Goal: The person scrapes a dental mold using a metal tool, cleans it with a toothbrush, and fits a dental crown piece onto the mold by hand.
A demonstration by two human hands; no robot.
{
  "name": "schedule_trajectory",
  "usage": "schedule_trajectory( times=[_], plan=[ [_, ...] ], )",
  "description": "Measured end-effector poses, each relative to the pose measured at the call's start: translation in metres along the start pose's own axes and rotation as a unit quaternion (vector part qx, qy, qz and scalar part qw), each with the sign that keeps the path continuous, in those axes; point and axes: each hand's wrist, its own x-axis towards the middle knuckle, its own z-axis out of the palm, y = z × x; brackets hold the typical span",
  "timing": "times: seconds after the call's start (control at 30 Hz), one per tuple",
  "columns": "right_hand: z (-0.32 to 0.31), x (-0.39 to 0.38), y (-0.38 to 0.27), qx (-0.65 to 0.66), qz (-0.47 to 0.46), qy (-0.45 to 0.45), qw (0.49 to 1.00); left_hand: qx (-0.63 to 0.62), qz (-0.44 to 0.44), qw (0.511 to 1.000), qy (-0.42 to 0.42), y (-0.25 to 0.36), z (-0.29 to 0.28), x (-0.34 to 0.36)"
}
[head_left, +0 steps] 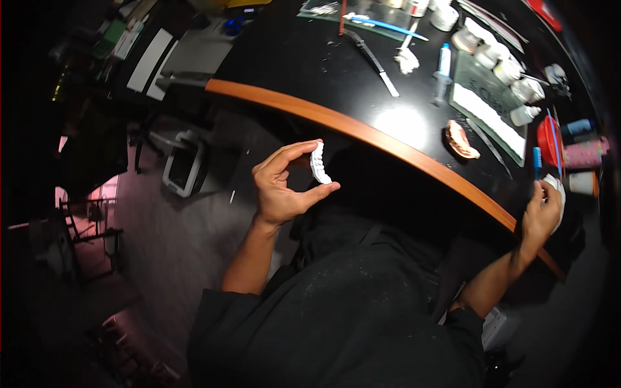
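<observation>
Left hand (277,194) pinches 1 curved white dental model (317,164).

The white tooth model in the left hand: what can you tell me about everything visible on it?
The white tooth model is a small, curved piece with a row of tooth-like bumps. It looks hard and matte, perhaps plaster. Roughly upright in the picture, it is pinched between thumb and fingertips of the left hand, clear of the table. Nothing else appears to touch it; finer detail is too small to tell.
</observation>
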Motion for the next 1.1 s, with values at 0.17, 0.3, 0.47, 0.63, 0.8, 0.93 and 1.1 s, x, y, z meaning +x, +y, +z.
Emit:
schedule_trajectory(
  times=[0.17, 0.3, 0.47, 0.63, 0.8, 0.93, 1.1],
  plan=[
    [-0.027, -0.034, -0.140, 0.301, -0.173, -0.075, 0.935, 0.024, -0.106, 0.994, -0.019, -0.019, -0.012, -0.022],
    [0.042, -0.091, -0.233, 0.483, -0.297, -0.363, 0.739, -0.003, -0.205, 0.977, -0.052, -0.028, -0.030, -0.055],
    [0.136, -0.144, -0.265, 0.529, -0.179, -0.490, 0.669, -0.153, -0.256, 0.953, -0.043, -0.038, -0.031, -0.068],
    [0.192, -0.170, -0.254, 0.530, -0.241, -0.417, 0.698, -0.204, -0.281, 0.938, -0.010, -0.050, -0.041, -0.082],
    [0.197, -0.169, -0.242, 0.530, -0.227, -0.433, 0.693, -0.076, -0.274, 0.959, -0.021, -0.067, -0.047, -0.089],
    [0.186, -0.177, -0.270, 0.592, -0.182, -0.510, 0.597, -0.139, -0.291, 0.946, -0.032, -0.059, -0.039, -0.087],
    [0.199, -0.163, -0.247, 0.523, -0.268, -0.425, 0.688, -0.202, -0.290, 0.935, -0.037, -0.058, -0.050, -0.083]
  ],
)
